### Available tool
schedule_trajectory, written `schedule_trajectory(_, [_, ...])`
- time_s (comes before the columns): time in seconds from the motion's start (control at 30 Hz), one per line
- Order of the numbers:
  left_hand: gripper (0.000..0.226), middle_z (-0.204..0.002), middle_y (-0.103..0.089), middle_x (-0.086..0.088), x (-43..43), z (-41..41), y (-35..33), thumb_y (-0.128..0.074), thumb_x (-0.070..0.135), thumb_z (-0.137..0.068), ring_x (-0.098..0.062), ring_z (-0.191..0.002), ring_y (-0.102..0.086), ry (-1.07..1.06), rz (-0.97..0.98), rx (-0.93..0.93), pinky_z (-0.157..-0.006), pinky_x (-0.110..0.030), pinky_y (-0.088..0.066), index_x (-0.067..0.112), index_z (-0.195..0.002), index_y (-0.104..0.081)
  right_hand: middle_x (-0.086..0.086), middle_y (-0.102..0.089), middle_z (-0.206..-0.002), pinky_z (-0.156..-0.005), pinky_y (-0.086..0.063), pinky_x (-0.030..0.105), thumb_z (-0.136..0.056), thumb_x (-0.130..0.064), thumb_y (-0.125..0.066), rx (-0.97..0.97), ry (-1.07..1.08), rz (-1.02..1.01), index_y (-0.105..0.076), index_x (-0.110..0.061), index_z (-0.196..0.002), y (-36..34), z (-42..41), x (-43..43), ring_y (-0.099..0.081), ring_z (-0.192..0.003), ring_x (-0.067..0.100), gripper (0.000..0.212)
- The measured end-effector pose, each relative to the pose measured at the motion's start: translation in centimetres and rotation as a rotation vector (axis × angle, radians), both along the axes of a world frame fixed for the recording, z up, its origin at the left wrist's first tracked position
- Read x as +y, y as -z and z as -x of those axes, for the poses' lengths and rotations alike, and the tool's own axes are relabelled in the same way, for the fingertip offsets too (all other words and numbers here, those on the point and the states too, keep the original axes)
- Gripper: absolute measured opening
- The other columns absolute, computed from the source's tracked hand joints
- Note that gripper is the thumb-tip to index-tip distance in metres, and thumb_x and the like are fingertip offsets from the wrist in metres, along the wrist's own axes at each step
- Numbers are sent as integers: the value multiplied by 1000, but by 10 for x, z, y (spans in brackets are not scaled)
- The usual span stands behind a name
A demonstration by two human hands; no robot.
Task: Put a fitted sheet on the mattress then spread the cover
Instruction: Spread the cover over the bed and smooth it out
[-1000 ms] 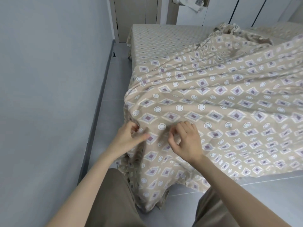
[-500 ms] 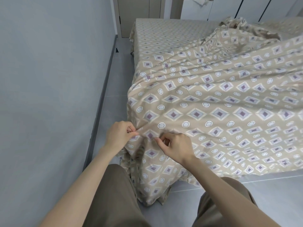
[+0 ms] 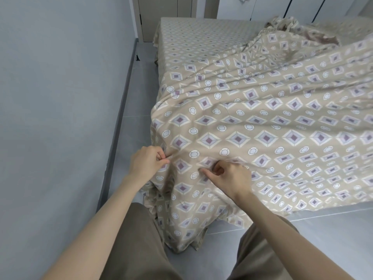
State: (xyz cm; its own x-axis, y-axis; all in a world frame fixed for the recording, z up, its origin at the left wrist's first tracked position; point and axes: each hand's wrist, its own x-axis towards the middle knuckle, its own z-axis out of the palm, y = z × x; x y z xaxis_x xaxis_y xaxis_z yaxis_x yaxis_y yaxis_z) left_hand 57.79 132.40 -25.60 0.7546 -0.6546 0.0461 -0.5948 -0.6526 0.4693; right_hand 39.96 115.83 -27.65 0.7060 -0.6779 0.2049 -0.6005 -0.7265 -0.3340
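Observation:
A beige cover (image 3: pixel 262 126) with large diamond and circle prints lies wrinkled over the near part of the mattress, its near corner hanging to the floor. Farther back the mattress wears a fitted sheet (image 3: pixel 197 37) in a smaller print of the same colours. My left hand (image 3: pixel 148 162) pinches the cover at the bed's near left corner. My right hand (image 3: pixel 230 176) pinches a fold of the cover just to the right of it. The far end of the cover is bunched up at the back right.
A grey wall (image 3: pixel 60 98) with a dark skirting board runs along the left, leaving a narrow strip of grey tiled floor (image 3: pixel 139 93) beside the bed. Closet doors (image 3: pixel 167 15) stand at the far end. My knees in brown trousers are at the bottom.
Both hands have kept their pinch on the cover and pulled it toward me and a little leftward. The fabric near the corner has drawn flatter.

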Motion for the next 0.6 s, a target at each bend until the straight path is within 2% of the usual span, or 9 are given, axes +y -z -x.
schedule_trajectory(0.13, [23,-82,-67,8,0,5,-8,-70,44,-81,-14,-81,-62,8,-84,-81,-58,-25,-35,26,-75,-56,-10,-63,-66,-62,-40,26,-73,-72,-59,-103,183,-43,-57,-23,-69,10,14,-6,-63,-71,15,49])
schedule_trajectory(0.2, [31,-78,-61,11,6,16,-16,-68,51,-80,-12,-75,-56,-18,-99,-138,-56,-25,-33,24,-75,-53,-10,-63,-66,-62,-40,26,-74,-71,-59,-129,218,-51,-57,-25,-69,10,18,-11,-62,-70,16,47])
schedule_trajectory(0.3, [39,-69,-63,15,14,41,-18,-60,65,-77,-11,-71,-60,-16,-98,-122,-59,-25,-42,26,-71,-60,-12,-64,-69,-64,-41,27,-74,-75,-54,-63,202,-101,-59,-26,-72,15,23,-15,-63,-74,15,50])
schedule_trajectory(0.37, [47,-85,-67,14,12,57,-12,-55,73,-74,-14,-85,-64,27,-146,-98,-66,-26,-46,29,-84,-65,-14,-64,-77,-67,-43,28,-69,-78,-55,12,170,-140,-58,-28,-77,20,25,-16,-63,-80,16,51])
schedule_trajectory(0.43, [54,-93,-64,11,5,66,-2,-52,77,-73,-17,-91,-63,45,-187,-101,-65,-27,-40,25,-86,-62,-15,-63,-91,-70,-42,28,-67,-75,-59,81,130,-133,-58,-28,-87,23,25,-12,-62,-88,16,51])
schedule_trajectory(0.53, [50,-80,-62,8,-3,67,6,-54,71,-78,-17,-79,-62,13,-171,-122,-60,-26,-36,21,-73,-57,-12,-63,-102,-71,-42,29,-76,-64,-60,110,86,-31,-59,-25,-95,26,22,-9,-63,-93,19,44])
schedule_trajectory(0.6, [41,-74,-63,5,-5,63,11,-58,58,-83,-21,-77,-63,9,-137,-118,-60,-28,-40,22,-65,-51,-7,-67,-93,-63,-43,31,-79,-52,-65,23,65,56,-62,-19,-90,30,17,-12,-65,-84,24,35])
